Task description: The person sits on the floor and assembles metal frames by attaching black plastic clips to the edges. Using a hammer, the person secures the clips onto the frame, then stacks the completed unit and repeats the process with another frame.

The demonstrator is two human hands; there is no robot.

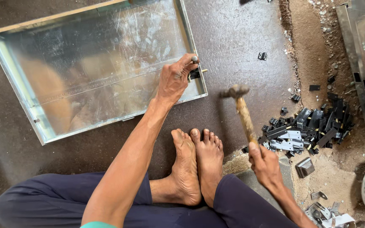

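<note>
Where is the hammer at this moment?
In the head view, the hammer is right of centre, raised in the right hand, between the metal tray and the pile of black parts.

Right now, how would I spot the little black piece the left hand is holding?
Find the big shiny metal tray on the dark floor. Go to its right rim, where the left hand pinches a small black bracket. Other black pieces lie in a pile right of the hammer; only this one sits on the tray.
</note>
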